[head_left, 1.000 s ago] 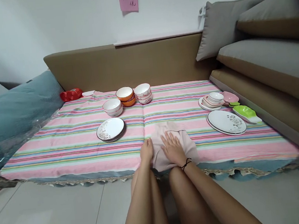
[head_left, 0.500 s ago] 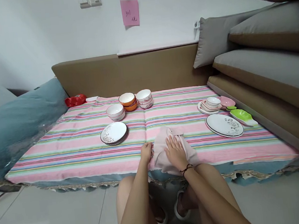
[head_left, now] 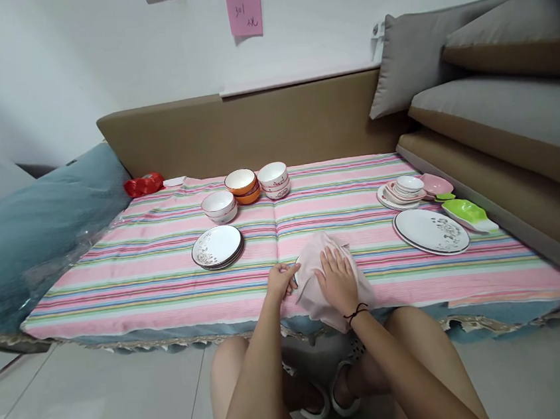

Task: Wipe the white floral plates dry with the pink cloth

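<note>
A pale pink cloth is draped over a plate near the front edge of the striped cover; only a sliver of the plate's white face and dark rim shows at the left. My left hand pinches that rim, thumb on top and fingers curled below. On top of the cloth, my right hand lies flat with its fingers stretched out. To the left stands a stack of white plates with dark rims and a flower print. Two oval plates are stacked on the right.
Stacked white bowls, orange bowls and patterned bowls stand farther back. Small dishes, a pink dish and a green dish sit beside the cushions. A red bundle lies back left.
My right hand has shifted slightly on the cloth. The plate's rim now shows beside my left thumb, which has moved onto it. The whole view has tilted down a little.
</note>
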`<state>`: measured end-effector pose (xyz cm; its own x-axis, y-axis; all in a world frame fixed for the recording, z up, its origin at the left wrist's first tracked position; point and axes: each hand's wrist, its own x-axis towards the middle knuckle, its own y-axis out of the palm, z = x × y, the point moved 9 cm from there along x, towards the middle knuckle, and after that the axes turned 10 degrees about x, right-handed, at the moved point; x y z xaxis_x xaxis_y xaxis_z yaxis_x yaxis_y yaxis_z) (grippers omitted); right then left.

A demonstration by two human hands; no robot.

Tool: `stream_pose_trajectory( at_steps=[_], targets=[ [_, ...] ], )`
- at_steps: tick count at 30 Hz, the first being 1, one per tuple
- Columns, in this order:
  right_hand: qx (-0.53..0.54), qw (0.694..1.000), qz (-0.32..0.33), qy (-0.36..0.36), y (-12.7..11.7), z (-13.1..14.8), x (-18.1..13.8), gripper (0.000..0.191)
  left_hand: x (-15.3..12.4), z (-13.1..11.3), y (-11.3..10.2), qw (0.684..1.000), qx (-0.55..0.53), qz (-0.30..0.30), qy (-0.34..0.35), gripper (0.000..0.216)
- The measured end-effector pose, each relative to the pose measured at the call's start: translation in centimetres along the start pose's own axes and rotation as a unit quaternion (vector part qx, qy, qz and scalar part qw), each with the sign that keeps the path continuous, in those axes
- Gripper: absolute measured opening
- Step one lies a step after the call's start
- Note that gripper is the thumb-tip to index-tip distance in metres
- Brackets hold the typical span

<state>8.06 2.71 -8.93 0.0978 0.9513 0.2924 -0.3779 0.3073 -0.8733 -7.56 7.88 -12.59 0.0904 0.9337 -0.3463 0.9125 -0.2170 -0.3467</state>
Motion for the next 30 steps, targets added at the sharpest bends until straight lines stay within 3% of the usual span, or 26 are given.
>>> stream_pose_trajectory(
  at_steps=[4,9,11,14,20,23,26,30],
  targets=[
    [-0.006,1.0,0.005,0.025,0.7,1.3,-1.1,0.061,0.2,0.1,-0.2,1.0,0.009,-0.028,-0.009,0.044],
    [0.028,0.996,0.046,-0.068,1.7,3.7,1.2,0.055,0.4,0.4,-0.1,0.998,0.038,-0.04,-0.008,0.04],
    [0.034,0.997,0.033,-0.056,1.2,2.7,2.4,0.055,0.3,0.5,-0.3,0.997,0.059,-0.045,-0.004,0.037],
    [0.071,0.997,-0.003,0.02,-0.2,-0.2,3.1,0.056,0.0,0.1,-0.6,0.992,0.104,-0.068,0.005,0.036],
    [0.157,0.971,-0.009,0.179,-2.3,-5.5,1.4,0.042,-0.9,-2.3,-0.3,0.966,0.228,-0.115,0.036,0.026],
    [0.217,0.951,-0.007,0.221,-2.8,-6.6,0.2,0.037,-2.1,-3.2,-0.1,0.954,0.265,-0.138,0.042,0.026],
    [0.323,0.918,-0.001,0.232,-3.4,-6.6,-1.6,0.044,-4.0,-4.2,0.1,0.949,0.27,-0.145,0.069,0.031],
    [0.471,0.851,0.01,0.234,-5.6,-5.2,-4.9,0.059,-7.9,-8.8,-0.5,0.948,0.246,-0.143,0.144,0.035]
  ],
)
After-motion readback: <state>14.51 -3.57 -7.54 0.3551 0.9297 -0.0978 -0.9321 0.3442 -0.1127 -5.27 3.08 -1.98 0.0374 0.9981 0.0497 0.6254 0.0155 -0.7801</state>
